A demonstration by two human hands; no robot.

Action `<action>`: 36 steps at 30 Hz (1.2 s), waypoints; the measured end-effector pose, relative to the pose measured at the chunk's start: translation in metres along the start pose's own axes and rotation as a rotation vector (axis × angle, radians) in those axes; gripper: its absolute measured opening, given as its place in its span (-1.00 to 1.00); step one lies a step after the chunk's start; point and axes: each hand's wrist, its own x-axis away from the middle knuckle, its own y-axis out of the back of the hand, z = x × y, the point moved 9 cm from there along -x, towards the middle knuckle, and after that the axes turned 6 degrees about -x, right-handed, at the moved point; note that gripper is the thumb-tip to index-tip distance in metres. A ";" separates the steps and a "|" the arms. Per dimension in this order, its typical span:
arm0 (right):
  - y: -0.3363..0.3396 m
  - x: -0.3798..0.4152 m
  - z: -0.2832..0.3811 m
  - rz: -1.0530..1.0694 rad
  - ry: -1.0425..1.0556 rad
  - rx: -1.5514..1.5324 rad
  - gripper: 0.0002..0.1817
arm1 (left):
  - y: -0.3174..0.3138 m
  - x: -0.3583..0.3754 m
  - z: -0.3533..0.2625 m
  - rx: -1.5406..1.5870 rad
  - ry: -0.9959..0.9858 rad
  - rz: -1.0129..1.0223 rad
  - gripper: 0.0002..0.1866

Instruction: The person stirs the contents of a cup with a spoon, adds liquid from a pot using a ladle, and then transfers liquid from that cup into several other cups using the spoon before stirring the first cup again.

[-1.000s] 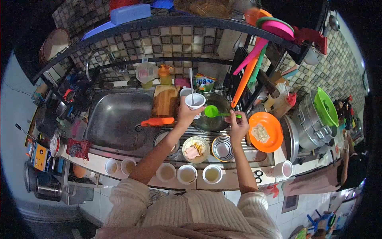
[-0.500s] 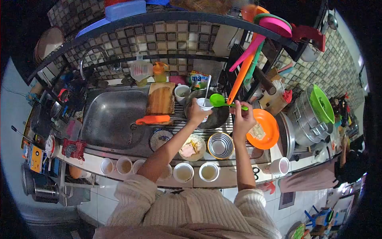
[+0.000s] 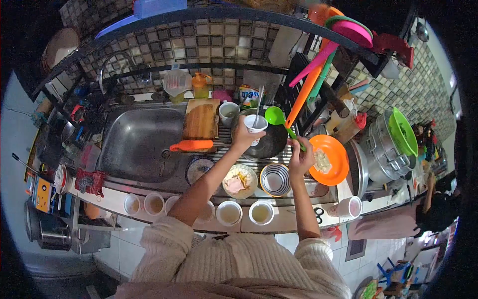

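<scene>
My left hand is wrapped round a white cup with a metal spoon standing in it. In my right hand is the handle of a green ladle, its bowl up and to the right of the cup. Beneath both is a dark pan on the drying rack. Nearer to me sit a bowl with pink and yellow food and a striped bowl. An orange plate carrying pale food is right of my right hand.
Several cups, including a filled white cup, line the front counter edge. A steel sink is left of the cutting board and orange-handled knife. Utensils hang low from the shelf, including an orange handle. Another person's arm shows far right.
The green ladle has swung from nearly level to slanting, its bowl higher and its handle lower. My right hand has dropped and moved slightly left. The cup has shifted a little.
</scene>
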 end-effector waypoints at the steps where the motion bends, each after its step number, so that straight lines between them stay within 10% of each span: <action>1: 0.000 0.003 -0.007 -0.003 -0.040 -0.019 -0.88 | 0.002 -0.003 0.004 0.022 0.008 -0.011 -0.32; 13: -0.042 0.028 -0.024 0.290 -0.103 0.307 -0.85 | 0.031 -0.007 -0.016 0.034 -0.050 -0.098 -0.35; 20: -0.027 0.041 -0.049 -0.006 -0.549 -0.236 -0.89 | 0.034 -0.010 -0.007 0.013 -0.056 -0.119 -0.34; 36: -0.018 -0.007 0.000 -0.043 -0.249 -0.135 -0.90 | 0.004 0.005 0.012 -0.167 0.087 -0.021 -0.36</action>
